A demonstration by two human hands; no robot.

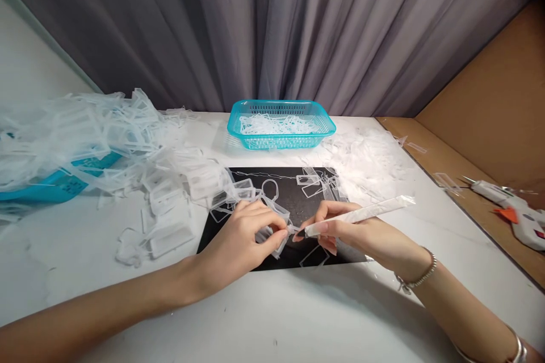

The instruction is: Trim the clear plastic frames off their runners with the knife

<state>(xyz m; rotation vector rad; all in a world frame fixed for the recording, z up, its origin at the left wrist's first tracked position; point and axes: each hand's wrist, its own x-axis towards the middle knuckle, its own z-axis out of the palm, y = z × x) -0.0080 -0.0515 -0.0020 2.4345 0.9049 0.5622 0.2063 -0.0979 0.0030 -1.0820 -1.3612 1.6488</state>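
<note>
Over the black mat (pixel 298 193), my left hand (pixel 247 235) pinches a small translucent plastic piece (pixel 291 229) between thumb and forefinger. My right hand (pixel 349 229) is closed around a white-wrapped pen-like tool (pixel 370 210), whose dark tip meets the piece beside my left fingertips. Clear plastic parts (pixel 279 212) lie partly hidden beneath my left hand. Thin rectangular frames (pixel 315 256) rest on the mat below my right fingers, and more frames (pixel 310 184) lie near its back edge.
A blue basket (pixel 281 142) holding white pieces stands behind the mat. Translucent parts (pixel 85 130) heap up at the left over a blue tray (pixel 55 187). Another pile (pixel 366 164) sits at the right. A white glue gun (pixel 511 207) lies on the brown board at far right.
</note>
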